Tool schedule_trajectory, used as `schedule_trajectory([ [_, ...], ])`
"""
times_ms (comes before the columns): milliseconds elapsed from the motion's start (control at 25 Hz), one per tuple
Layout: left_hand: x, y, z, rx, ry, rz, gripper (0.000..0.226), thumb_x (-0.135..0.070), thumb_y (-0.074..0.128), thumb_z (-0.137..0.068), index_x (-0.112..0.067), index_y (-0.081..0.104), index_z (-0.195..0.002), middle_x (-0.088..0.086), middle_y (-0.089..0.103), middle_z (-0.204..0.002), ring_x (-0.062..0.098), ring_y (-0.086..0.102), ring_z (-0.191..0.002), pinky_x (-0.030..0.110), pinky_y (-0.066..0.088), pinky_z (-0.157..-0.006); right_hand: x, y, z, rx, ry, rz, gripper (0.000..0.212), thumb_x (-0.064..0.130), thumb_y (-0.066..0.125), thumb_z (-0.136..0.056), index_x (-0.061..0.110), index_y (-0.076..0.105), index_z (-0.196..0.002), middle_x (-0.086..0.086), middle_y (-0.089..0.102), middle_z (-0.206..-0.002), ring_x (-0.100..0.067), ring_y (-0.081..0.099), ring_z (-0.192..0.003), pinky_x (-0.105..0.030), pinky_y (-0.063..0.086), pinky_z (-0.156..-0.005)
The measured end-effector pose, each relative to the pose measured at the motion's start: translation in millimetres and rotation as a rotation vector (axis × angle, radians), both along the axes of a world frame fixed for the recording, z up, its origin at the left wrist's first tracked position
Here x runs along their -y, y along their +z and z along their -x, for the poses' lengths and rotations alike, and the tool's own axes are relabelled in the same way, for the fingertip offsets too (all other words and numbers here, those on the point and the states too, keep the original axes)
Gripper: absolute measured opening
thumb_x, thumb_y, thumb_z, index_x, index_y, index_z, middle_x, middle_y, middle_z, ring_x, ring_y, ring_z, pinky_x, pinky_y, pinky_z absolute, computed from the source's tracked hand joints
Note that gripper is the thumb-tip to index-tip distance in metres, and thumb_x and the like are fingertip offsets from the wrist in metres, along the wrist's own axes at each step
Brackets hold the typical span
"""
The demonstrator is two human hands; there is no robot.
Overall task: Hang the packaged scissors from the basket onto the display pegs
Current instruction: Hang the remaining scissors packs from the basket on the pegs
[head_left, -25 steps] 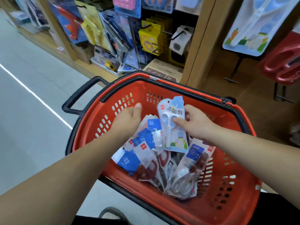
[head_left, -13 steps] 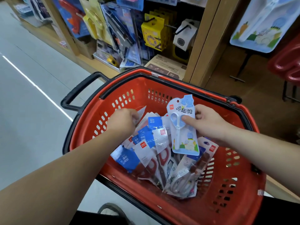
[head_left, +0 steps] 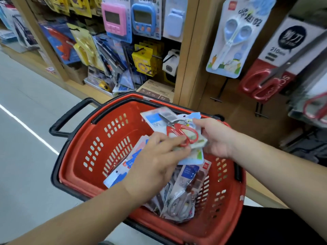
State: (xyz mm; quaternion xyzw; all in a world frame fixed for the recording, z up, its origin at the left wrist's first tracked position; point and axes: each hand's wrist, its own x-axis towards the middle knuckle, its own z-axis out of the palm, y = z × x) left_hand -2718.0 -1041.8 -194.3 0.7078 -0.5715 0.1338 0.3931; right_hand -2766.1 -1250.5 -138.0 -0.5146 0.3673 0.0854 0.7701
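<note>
One red basket (head_left: 106, 138) holds a loose pile of scissors packs (head_left: 178, 197), count unclear. Two packs are held above it: left hand (head_left: 155, 161) fingers pinch the red-handled pack (head_left: 182, 133), right hand (head_left: 215, 137) fingers grip the pale blue pack (head_left: 192, 159) beneath. Two more hang on pegs at right — hung white-blue pack (head_left: 233, 36), hung red pack (head_left: 276, 68).

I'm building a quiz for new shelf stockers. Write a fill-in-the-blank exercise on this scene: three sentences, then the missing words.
1. The red basket has a ____ rim and handle.
2. The left hand pinches the top pack of the stack that the right hand holds; its scissors have ____ handles.
3. On the shelf, the pink timer hangs to the ____ of the blue timer.
Missing words: black; red; left.
</note>
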Motion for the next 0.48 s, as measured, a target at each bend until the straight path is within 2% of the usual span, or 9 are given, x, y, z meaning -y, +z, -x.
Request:
schedule_trajectory([
  [80,1,-4,9,0.030,-0.104,-0.037,0.024,-0.001,0.065,-0.098,-0.014,0.078,-0.114,0.006,0.064,-0.143,0.028,0.053,-0.101,0.029,0.043,-0.093,0,6,5,0.065,0.048,-0.008,0.039,0.043,0.052,-0.108,0.013,0.074,-0.119,-0.013,0.079,-0.104,-0.027,0.077,-0.080,-0.041,0.063,-0.075],
  [160,0,-3,15,0.039,-0.143,-0.106,0.024,0.002,0.068,-0.092,-0.012,0.078,-0.109,0.007,0.062,-0.144,0.026,0.055,-0.106,0.033,0.048,-0.091,1,6,5,0.172,0.006,0.048,0.025,0.025,0.059,-0.106,0.016,0.070,-0.126,-0.012,0.079,-0.106,-0.025,0.077,-0.079,-0.042,0.065,-0.069],
  [200,-1,-1,15,-0.017,-0.140,-0.112,0.026,0.003,0.067,-0.088,-0.011,0.077,-0.107,0.008,0.062,-0.141,0.024,0.057,-0.108,0.034,0.049,-0.091,2,6,6,0.209,-0.028,0.079,0.024,0.018,0.060,-0.105,0.017,0.069,-0.127,-0.013,0.080,-0.108,-0.025,0.078,-0.080,-0.043,0.065,-0.068],
  [280,0,6,12,-0.248,-0.045,-0.046,0.026,-0.001,0.066,-0.082,-0.012,0.073,-0.103,0.004,0.061,-0.126,0.017,0.061,-0.109,0.030,0.050,-0.093,4,3,6,0.248,-0.076,0.108,0.028,0.012,0.063,-0.103,0.019,0.066,-0.131,-0.015,0.079,-0.113,-0.030,0.078,-0.089,-0.049,0.065,-0.074],
  [360,4,21,4,-0.573,0.175,-0.008,0.021,-0.017,0.075,-0.088,-0.020,0.063,-0.105,-0.004,0.060,-0.110,0.009,0.062,-0.099,0.028,0.054,-0.086,5,0,7,0.271,-0.087,0.125,0.037,0.005,0.067,-0.099,0.018,0.063,-0.134,-0.016,0.078,-0.116,-0.036,0.077,-0.100,-0.056,0.063,-0.083],
  [440,10,35,-1,-0.926,0.313,-0.065,0.040,-0.037,0.087,-0.086,-0.027,0.056,-0.109,-0.005,0.063,-0.100,0.002,0.064,-0.083,0.019,0.055,-0.071,-1,-1,7,0.307,-0.069,0.126,0.043,-0.001,0.068,-0.096,0.015,0.061,-0.135,-0.016,0.077,-0.119,-0.038,0.076,-0.106,-0.057,0.063,-0.086],
  [480,13,40,-3,-1.027,0.328,-0.064,0.048,-0.037,0.090,-0.081,-0.028,0.054,-0.111,-0.004,0.064,-0.097,-0.002,0.063,-0.075,0.016,0.053,-0.066,-5,1,7,0.329,-0.063,0.128,0.043,-0.003,0.068,-0.095,0.015,0.062,-0.133,-0.016,0.077,-0.119,-0.037,0.076,-0.105,-0.054,0.064,-0.083],
])
